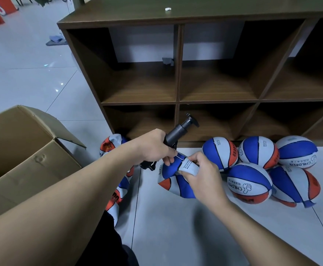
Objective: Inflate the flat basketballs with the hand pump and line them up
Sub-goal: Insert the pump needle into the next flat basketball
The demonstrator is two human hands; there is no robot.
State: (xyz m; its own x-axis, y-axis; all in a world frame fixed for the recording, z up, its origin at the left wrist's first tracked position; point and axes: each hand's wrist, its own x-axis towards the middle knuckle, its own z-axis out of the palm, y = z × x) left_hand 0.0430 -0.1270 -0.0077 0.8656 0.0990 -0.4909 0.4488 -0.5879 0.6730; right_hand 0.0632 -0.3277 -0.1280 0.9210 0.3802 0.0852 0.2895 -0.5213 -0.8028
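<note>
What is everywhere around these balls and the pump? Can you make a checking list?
Surface: pale grey tiled floor.
Job's things: black hand pump; crumpled flat blue, white and orange basketball; five round basketballs piled right; more flat ones left.
Clutter: open brown cardboard box.
Hands: left hand grips pump; right hand fingers pinch flat ball.
Cables: nothing seen.
Surroundings: dark brown wooden cubby shelf.
</note>
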